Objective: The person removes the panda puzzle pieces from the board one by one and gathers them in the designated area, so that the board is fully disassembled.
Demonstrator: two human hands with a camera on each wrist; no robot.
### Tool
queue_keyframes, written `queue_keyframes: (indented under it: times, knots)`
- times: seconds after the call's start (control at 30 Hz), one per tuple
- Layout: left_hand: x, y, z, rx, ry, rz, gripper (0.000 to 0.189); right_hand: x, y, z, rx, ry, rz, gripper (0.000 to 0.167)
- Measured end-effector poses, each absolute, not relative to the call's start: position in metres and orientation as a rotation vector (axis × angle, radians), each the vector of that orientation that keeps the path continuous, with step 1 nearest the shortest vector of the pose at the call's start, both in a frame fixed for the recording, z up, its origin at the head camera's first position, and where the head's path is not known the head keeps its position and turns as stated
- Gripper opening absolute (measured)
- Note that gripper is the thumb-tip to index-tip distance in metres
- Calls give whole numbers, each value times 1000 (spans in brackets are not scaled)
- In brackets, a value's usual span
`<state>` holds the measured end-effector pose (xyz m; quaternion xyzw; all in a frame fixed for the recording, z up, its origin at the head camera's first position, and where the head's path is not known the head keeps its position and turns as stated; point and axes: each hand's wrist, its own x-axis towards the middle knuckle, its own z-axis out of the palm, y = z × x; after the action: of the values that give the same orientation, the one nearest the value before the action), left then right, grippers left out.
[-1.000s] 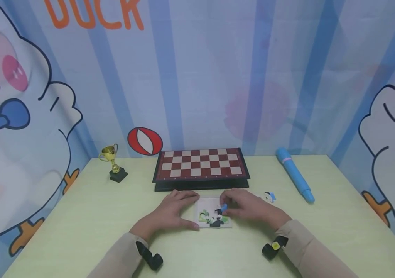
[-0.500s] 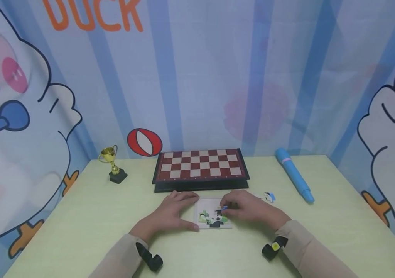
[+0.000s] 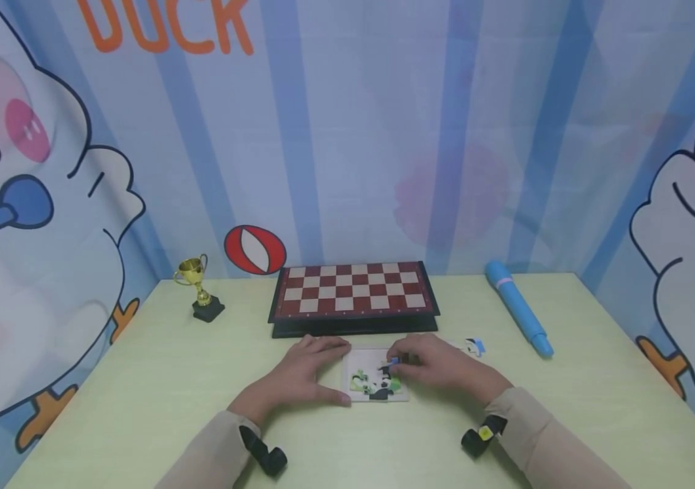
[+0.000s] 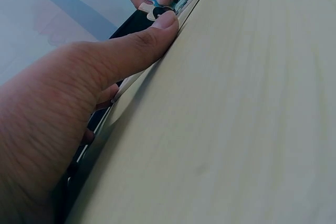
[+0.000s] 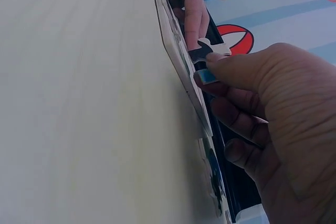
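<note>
Head view, and the left hand (image 3: 298,373) is spread out, touching the left edge of the puzzle board (image 3: 364,358); the right hand (image 3: 436,363) pinches a puzzle piece (image 3: 393,363) over the board's right side, chessboard (image 3: 353,291) behind; left wrist, a straight thumb (image 4: 131,50) at the board's edge; right wrist, that piece held above the board, blue end showing.

Blue backdrop (image 3: 360,136) (striped), pale table (image 3: 372,448)
</note>
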<state>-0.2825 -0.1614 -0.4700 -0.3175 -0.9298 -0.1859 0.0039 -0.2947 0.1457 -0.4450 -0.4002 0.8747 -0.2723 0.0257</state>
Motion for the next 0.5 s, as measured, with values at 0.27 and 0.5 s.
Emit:
queue_keyframes:
  times: [0.27,0.5]
  knots:
    - [-281,-163,-472,-991,-2916,-589,101,-296,151,-449,-1166,2711,-931,20]
    - [-283,-163,-472,-987,-2925,-584,103,-296,170,-446,-1126,2773,-959,21]
